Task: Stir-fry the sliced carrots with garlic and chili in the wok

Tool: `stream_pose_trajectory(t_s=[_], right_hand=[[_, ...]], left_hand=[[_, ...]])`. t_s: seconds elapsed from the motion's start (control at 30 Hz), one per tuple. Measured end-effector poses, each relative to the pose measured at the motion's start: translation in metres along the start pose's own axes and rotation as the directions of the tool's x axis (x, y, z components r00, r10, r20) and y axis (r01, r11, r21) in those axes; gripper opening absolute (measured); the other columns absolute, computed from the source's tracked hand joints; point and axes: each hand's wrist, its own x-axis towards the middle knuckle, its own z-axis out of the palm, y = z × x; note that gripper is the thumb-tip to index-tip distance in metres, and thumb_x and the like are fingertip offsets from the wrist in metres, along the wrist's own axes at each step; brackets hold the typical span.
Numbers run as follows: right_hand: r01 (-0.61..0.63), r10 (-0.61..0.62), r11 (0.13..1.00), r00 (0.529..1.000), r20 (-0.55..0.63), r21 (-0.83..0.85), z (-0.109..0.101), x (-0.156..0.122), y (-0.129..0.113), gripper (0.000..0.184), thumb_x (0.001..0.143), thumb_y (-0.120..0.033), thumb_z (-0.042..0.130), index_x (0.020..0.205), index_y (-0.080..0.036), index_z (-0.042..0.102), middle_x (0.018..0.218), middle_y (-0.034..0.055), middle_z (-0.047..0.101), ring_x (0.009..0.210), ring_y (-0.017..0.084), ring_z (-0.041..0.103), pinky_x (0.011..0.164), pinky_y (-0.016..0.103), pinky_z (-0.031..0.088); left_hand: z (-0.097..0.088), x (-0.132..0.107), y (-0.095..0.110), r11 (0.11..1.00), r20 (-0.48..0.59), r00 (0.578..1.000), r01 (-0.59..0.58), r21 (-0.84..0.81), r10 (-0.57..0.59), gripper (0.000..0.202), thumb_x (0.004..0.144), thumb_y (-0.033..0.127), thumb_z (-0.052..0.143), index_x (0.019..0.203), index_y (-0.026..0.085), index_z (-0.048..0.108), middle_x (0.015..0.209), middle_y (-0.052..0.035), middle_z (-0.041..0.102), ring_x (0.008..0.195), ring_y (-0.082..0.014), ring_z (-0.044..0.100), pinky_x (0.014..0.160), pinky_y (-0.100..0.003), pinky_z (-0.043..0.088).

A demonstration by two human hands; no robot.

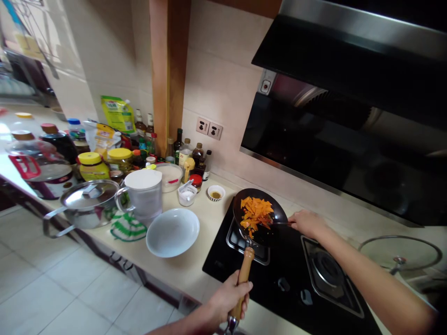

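Note:
A black wok (259,213) with orange sliced pieces (256,213) in it sits on the left burner of a black gas hob (289,279). My left hand (230,295) is closed around the wok's wooden handle (244,274) near its end. My right hand (307,222) is closed on a thin dark utensil (279,223) whose tip reaches into the orange pieces. The utensil's working end is partly hidden among the food.
An empty white bowl (172,231) lies on the counter left of the hob. Behind it stand a white jug (143,191), a steel pot with lid (87,202), a small dish (216,192) and many bottles and jars. A glass lid (400,253) lies at right; the range hood (349,56) hangs overhead.

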Motion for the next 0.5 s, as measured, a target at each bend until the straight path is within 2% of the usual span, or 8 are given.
stream_pose_trajectory(t_s=[0.07,0.13,0.23,0.33,0.4,0.5], right_hand=[[0.008,-0.016,0.997,0.994,-0.104,-0.072,0.015,-0.008,0.002,0.032,0.085,-0.022,0.043,0.102,-0.028,0.069,0.094,0.0106,0.067,0.086,0.025,0.063,0.064,0.03,0.039],[0.013,-0.039,0.987,0.986,-0.164,-0.158,0.02,-0.017,0.013,0.035,0.086,-0.02,0.041,0.108,-0.03,0.066,0.091,0.0114,0.067,0.081,0.026,0.064,0.062,0.03,0.039],[-0.012,-0.035,0.967,0.984,-0.176,-0.256,0.009,-0.02,0.038,0.038,0.084,-0.017,0.042,0.111,-0.031,0.066,0.093,0.0124,0.068,0.079,0.028,0.066,0.061,0.032,0.04],[-0.046,-0.001,0.954,0.988,-0.157,-0.295,-0.001,-0.006,0.053,0.042,0.08,-0.009,0.042,0.103,-0.029,0.07,0.093,0.0142,0.069,0.083,0.031,0.066,0.064,0.035,0.043],[-0.06,0.013,0.956,0.987,-0.162,-0.289,0.001,0.007,0.049,0.044,0.08,-0.005,0.04,0.1,-0.028,0.072,0.092,0.0146,0.07,0.083,0.031,0.066,0.066,0.036,0.044],[-0.047,-0.006,0.964,0.98,-0.198,-0.263,0.013,0.019,0.027,0.047,0.083,-0.006,0.037,0.112,-0.029,0.066,0.092,0.0148,0.069,0.082,0.027,0.067,0.066,0.034,0.045]], left_hand=[[0.0,0.0,0.001,1.0,-0.001,1.0,0.002,0.009,-0.002,0.025,0.08,0.033,0.056,0.085,0.024,0.034,0.052,0.0089,0.046,0.038,-0.0057,0.04,0.037,-0.016,0.031],[0.0,0.0,0.001,1.0,-0.005,1.0,-0.004,0.021,0.004,0.027,0.078,0.035,0.057,0.084,0.024,0.034,0.051,0.009,0.046,0.038,-0.0059,0.04,0.037,-0.016,0.032],[0.0,0.001,0.0,0.999,0.002,0.999,-0.034,0.018,0.034,0.035,0.073,0.041,0.062,0.084,0.024,0.034,0.052,0.0088,0.047,0.038,-0.0062,0.04,0.037,-0.017,0.034],[0.0,0.002,-0.001,0.999,0.001,0.999,-0.037,0.016,0.037,0.039,0.07,0.045,0.064,0.084,0.024,0.034,0.052,0.0088,0.047,0.037,-0.0062,0.04,0.036,-0.017,0.034],[0.0,0.002,-0.002,0.999,-0.009,1.0,-0.024,0.022,0.024,0.039,0.07,0.045,0.064,0.083,0.024,0.034,0.052,0.009,0.047,0.037,-0.0059,0.04,0.036,-0.016,0.033],[-0.001,0.002,-0.002,1.0,-0.012,1.0,-0.026,0.005,0.026,0.041,0.068,0.045,0.066,0.082,0.024,0.033,0.053,0.0088,0.047,0.038,-0.0056,0.041,0.037,-0.016,0.032]])
